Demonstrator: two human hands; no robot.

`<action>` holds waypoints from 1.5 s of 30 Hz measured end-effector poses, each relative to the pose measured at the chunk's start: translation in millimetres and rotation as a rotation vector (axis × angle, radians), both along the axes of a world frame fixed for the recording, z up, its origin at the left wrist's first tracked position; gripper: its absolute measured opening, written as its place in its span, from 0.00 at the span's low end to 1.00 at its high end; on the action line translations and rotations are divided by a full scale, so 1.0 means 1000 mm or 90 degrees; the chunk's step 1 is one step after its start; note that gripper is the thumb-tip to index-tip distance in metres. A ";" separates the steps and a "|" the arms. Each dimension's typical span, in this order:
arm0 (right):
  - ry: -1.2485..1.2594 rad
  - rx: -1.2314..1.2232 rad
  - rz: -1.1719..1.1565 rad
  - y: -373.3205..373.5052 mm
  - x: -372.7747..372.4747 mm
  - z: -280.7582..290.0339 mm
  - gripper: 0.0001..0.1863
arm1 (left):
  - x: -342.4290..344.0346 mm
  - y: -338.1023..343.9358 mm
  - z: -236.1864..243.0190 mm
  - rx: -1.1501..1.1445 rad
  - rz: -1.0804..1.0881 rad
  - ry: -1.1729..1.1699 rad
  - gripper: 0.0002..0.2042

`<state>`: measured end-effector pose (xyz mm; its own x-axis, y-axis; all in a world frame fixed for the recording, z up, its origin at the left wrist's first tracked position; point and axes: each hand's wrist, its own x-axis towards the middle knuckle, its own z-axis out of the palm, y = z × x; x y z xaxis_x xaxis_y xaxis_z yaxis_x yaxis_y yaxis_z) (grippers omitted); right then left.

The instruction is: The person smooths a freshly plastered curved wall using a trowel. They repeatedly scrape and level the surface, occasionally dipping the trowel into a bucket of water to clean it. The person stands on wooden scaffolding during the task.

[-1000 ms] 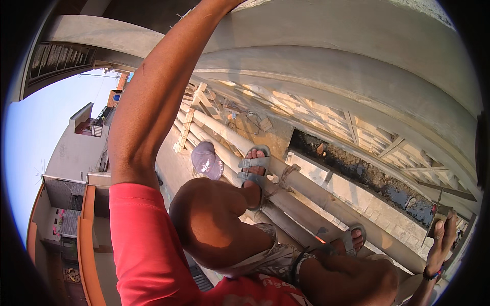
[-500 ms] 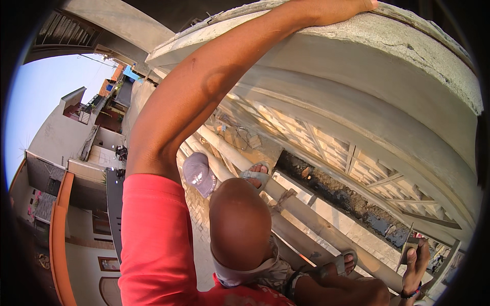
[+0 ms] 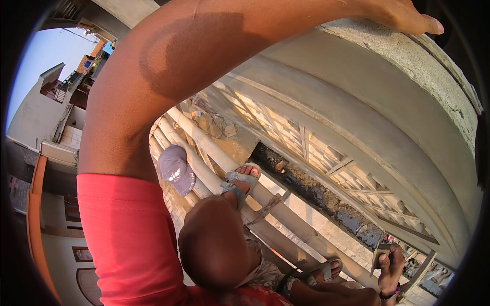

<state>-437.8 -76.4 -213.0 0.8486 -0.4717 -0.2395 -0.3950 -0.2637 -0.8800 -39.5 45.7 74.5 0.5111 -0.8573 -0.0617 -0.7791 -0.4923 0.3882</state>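
Note:
My left arm crosses overhead, and my left hand (image 3: 400, 16) lies along the rough top edge of a grey concrete ledge (image 3: 408, 56). One digit stretches out past the edge; the other fingers are mostly hidden or cut off by the frame. Down at the lower right, my right hand (image 3: 390, 270) is closed around a trowel (image 3: 378, 252), whose thin flat blade is seen nearly edge-on. It is held beside the lower part of the wall, apart from it as far as I can tell.
My sandalled feet (image 3: 242, 179) stand on bamboo scaffold poles (image 3: 275, 224), lashed with a tie (image 3: 270, 204). A grey-purple cap (image 3: 176, 170) rests on the poles at left. Below runs a ditch (image 3: 326, 204) with dark water, beside a latticed wall (image 3: 326, 153). Houses stand at far left.
My left hand has slid rightward along the ledge, and its arm looms larger. The view has shifted, so cap, feet and poles sit further left. The trowel remains in my right hand.

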 end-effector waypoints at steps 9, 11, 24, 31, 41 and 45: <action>0.067 -0.039 -0.022 0.022 0.035 0.029 0.30 | 0.195 0.083 -0.019 -0.044 0.059 -0.206 0.37; 0.072 -0.063 -0.016 0.027 0.040 0.029 0.30 | 0.216 0.104 -0.027 -0.076 0.049 -0.120 0.37; 0.108 0.069 -0.057 0.074 0.113 0.036 0.20 | 0.244 0.116 -0.060 -0.106 -0.022 -0.186 0.29; 0.167 0.040 0.079 0.071 0.134 0.026 0.17 | 0.244 0.112 -0.053 -0.089 -0.034 -0.158 0.25; 0.213 -0.185 0.122 0.078 0.132 0.051 0.21 | 0.226 0.123 -0.044 -0.079 0.026 -0.024 0.27; 0.407 -0.440 0.274 0.074 0.139 0.079 0.23 | 0.234 0.116 -0.044 -0.086 -0.020 -0.052 0.26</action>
<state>-298.4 -2.8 -133.8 0.7872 -0.3649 -0.4971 -0.4886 -0.8609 -0.1418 194.2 161.3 30.4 0.4820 -0.8709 0.0957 -0.8253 -0.4146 0.3835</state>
